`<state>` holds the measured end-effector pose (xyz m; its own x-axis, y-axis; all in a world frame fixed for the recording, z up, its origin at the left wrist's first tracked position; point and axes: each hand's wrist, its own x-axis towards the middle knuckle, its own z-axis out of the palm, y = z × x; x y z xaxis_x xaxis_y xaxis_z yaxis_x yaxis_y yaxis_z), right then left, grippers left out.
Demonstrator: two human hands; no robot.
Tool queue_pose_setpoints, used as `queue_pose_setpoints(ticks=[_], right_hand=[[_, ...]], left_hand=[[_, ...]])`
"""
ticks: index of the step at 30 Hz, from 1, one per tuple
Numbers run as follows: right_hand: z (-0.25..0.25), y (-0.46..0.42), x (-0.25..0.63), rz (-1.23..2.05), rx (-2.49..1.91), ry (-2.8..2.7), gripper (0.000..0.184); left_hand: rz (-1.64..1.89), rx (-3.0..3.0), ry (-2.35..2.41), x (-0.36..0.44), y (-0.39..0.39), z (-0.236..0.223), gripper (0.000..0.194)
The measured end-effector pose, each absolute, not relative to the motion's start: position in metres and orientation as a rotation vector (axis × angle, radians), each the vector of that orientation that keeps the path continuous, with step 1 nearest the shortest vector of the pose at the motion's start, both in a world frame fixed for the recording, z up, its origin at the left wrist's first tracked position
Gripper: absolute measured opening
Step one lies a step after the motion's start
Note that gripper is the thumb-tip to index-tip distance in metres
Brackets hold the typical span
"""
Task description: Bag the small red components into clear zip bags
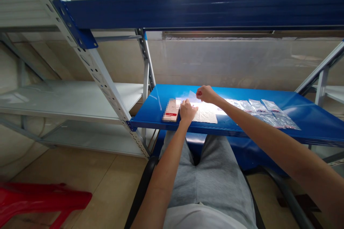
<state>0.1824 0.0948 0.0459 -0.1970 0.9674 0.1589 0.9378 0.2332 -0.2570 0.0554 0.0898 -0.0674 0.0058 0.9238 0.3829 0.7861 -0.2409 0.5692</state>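
My left hand (188, 111) rests on the blue shelf, its fingers bent downward and its thumb spread to the right. It lies between a small flat box (172, 110) with a red mark and a creamy white cloth-like sheet (206, 116). Slightly farther back, my right hand (206, 94) is raised with its fingers pinched together. A thin clear plastic piece (192, 95), which looks like a small bag, shows at those fingertips. Glare and my fingers hide whatever lies between the two hands.
Several clear packed bags (258, 105) lie on the right of the blue shelf (303, 111). A blue beam (201, 10) crosses above it, with a perforated grey post (99, 75) at left. A red stool (45, 198) stands on the floor at lower left.
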Motion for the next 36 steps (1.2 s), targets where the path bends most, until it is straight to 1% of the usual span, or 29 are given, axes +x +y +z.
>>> queue_pose_setpoints(ticks=[6, 10, 12, 17, 22, 28, 32, 36], right_hand=[[0.039, 0.098, 0.183, 0.136, -1.766, -2.202, 0.015], [0.034, 0.098, 0.182, 0.217, -1.795, -2.147, 0.025], [0.032, 0.097, 0.182, 0.259, -1.791, -2.141, 0.027], [0.029, 0.097, 0.183, 0.21, -1.756, -2.142, 0.02], [0.028, 0.096, 0.183, 0.184, -1.748, -2.141, 0.022], [0.026, 0.095, 0.183, 0.16, -1.737, -2.118, 0.022], [0.024, 0.093, 0.184, 0.133, -1.694, -2.055, 0.017], [0.02, 0.091, 0.188, 0.181, -1.662, -1.852, 0.015]], left_hand=[[1.043, 2.085, 1.804, 0.055, 0.09, -0.067, 0.062], [1.052, 2.095, 1.799, 0.055, 0.091, -0.068, 0.061], [1.054, 2.097, 1.796, 0.055, 0.091, -0.069, 0.061], [1.059, 2.077, 1.793, 0.055, 0.091, -0.068, 0.063], [1.088, 2.075, 1.775, 0.055, 0.091, -0.069, 0.067], [1.122, 2.088, 1.763, 0.054, 0.093, -0.071, 0.065], [1.147, 2.083, 1.749, 0.053, 0.091, -0.069, 0.074], [1.18, 2.083, 1.725, 0.053, 0.09, -0.067, 0.079]])
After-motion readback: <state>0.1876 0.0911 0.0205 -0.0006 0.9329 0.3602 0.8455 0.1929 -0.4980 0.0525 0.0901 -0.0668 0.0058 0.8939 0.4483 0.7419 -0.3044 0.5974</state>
